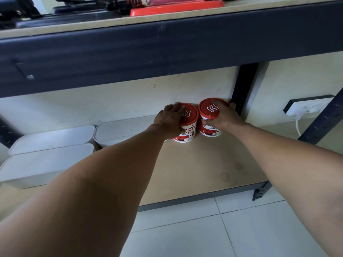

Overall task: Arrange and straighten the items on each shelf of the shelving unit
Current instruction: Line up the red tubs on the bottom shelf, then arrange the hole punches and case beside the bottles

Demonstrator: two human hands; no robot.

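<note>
Lower shelf (194,169): two red-lidded tubs (187,125) at 12 o'clock (side by side); white lidded boxes (50,156) at 9 o'clock.

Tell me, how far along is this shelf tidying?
Looks done: three white lidded boxes sit in a neat group at the left of the lower shelf. In hand: the left hand grips one red-lidded tub, the right hand grips the other red-lidded tub, side by side near the back corner. Left: the upper shelf, where red and black items look jumbled.
</note>
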